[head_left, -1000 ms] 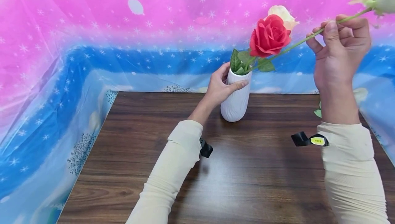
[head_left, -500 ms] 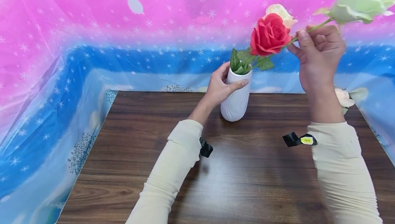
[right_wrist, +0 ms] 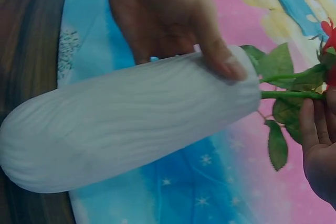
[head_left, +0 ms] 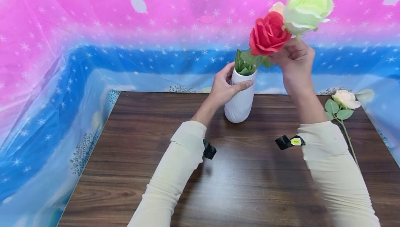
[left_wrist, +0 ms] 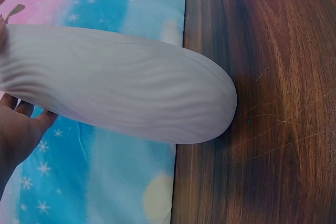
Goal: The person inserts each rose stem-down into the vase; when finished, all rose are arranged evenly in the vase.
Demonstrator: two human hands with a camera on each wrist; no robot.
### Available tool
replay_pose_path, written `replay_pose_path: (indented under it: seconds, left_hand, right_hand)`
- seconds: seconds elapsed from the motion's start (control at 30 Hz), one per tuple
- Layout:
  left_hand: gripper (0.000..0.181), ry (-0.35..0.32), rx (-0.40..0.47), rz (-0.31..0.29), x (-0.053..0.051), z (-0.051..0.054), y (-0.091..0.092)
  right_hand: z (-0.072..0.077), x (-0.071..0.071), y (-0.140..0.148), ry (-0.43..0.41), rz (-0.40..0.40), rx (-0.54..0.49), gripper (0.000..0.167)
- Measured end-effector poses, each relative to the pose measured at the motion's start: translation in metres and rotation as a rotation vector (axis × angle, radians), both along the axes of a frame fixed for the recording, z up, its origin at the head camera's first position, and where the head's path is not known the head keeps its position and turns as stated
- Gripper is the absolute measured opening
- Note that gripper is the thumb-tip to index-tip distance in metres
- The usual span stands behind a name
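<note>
My left hand (head_left: 222,86) grips the upper part of a white ribbed vase (head_left: 239,102), thumb across the front near the rim. The vase's base meets the tabletop in the left wrist view. A red rose (head_left: 269,34) and green leaves (head_left: 245,62) rise from its mouth, with a peach bloom (head_left: 277,7) partly hidden behind. My right hand (head_left: 297,69) pinches a pale green rose (head_left: 307,11) by its stem, close under the bloom. In the right wrist view, green stems (right_wrist: 291,95) run into the vase mouth beside my right fingers (right_wrist: 310,124).
A cream rose (head_left: 346,98) with leaves and a long stem lies on the dark wooden table (head_left: 131,143) at the right, partly under my right forearm. A pink and blue patterned cloth (head_left: 156,39) hangs behind the table and along its left side.
My right hand has moved left and down with the pale green rose, bringing its bloom beside the red one. The cream rose on the table has come into view. The left hand stays on the vase.
</note>
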State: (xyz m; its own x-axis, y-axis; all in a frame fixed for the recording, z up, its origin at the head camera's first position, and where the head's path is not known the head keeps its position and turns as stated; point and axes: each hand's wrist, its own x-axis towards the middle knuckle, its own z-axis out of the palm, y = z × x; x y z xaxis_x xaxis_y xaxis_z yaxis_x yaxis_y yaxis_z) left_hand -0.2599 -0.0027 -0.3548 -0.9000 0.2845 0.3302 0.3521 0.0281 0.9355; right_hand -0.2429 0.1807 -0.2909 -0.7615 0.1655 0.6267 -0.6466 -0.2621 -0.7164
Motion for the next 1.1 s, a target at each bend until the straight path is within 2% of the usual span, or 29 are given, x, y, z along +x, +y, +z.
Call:
replay_pose_path:
  seconds: [0.23, 0.3, 0.47, 0.6, 0.7, 0.77, 0.97, 1.1]
  left_hand:
    - [0.073, -0.001, -0.007, 0.001, 0.0, -0.001, -0.001]
    - [0.072, -0.002, -0.011, 0.001, 0.0, -0.001, -0.001]
    - [0.072, 0.005, -0.015, -0.002, 0.001, 0.0, -0.001]
    - [0.072, 0.013, -0.018, -0.001, 0.002, 0.001, -0.001]
    - [0.072, 0.013, -0.018, -0.003, 0.002, 0.002, -0.001]
    - [0.072, 0.012, -0.016, -0.005, 0.001, 0.001, -0.001]
    - [0.072, 0.017, -0.029, 0.003, 0.001, 0.0, -0.001]
    - [0.07, 0.038, -0.052, 0.013, 0.001, -0.001, -0.001]
  right_hand:
    - [-0.006, -0.004, -0.008, -0.12, -0.014, 0.11, 0.022]
    - [-0.005, -0.004, -0.011, -0.136, -0.003, 0.095, 0.022]
    - [0.001, -0.006, -0.019, -0.077, -0.04, -0.015, 0.028]
    - [0.004, -0.008, -0.023, 0.001, -0.119, -0.077, 0.027]
    - [0.004, -0.009, -0.023, 0.005, -0.16, -0.083, 0.025]
    - [0.003, -0.009, -0.023, -0.001, -0.15, -0.069, 0.026]
    - [-0.001, -0.012, -0.022, -0.047, -0.05, 0.068, 0.028]
    - [-0.005, -0.013, -0.021, -0.091, -0.082, 0.239, 0.029]
